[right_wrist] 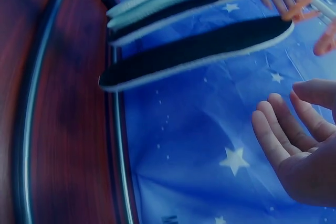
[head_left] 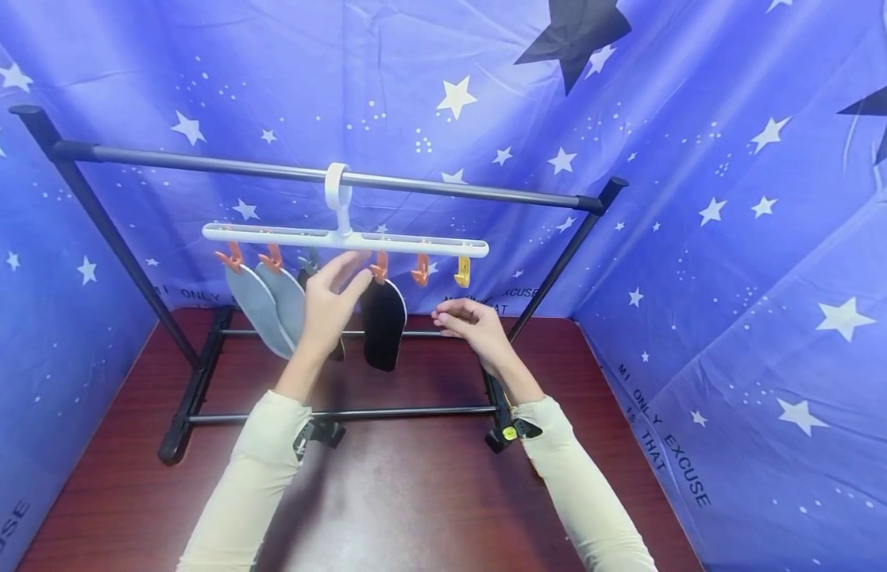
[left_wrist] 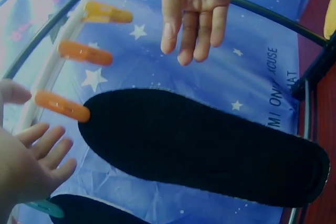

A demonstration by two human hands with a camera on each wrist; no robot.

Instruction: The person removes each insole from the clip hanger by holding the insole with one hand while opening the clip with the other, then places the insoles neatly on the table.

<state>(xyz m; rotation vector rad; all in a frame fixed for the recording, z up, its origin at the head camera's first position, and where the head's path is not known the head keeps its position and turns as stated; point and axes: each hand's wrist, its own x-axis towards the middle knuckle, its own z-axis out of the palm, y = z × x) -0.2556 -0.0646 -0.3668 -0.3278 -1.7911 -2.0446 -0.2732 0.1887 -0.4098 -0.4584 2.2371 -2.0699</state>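
A white hanger (head_left: 407,245) with a row of clips hangs from a dark rack bar. From one orange clip (left_wrist: 62,106) hangs a black insole (head_left: 383,326). My left hand (head_left: 330,300) is beside that clip, fingers loosely spread and apart from it in the left wrist view. Farther left hang two grey insoles (head_left: 253,306), each in an orange clip, and another dark insole (left_wrist: 94,211) under a teal clip (left_wrist: 44,207), partly behind the left hand in the head view. My right hand (head_left: 479,330), fingers relaxed and holding nothing, hovers right of the black insole, below the yellow clip (head_left: 462,272).
The black metal rack (head_left: 443,186) stands on a reddish-brown table (head_left: 414,492), its lower bars (head_left: 414,412) running across under the insoles. One more orange clip (head_left: 420,270) holds nothing. Blue star-patterned cloth (head_left: 736,262) encloses the back and sides.
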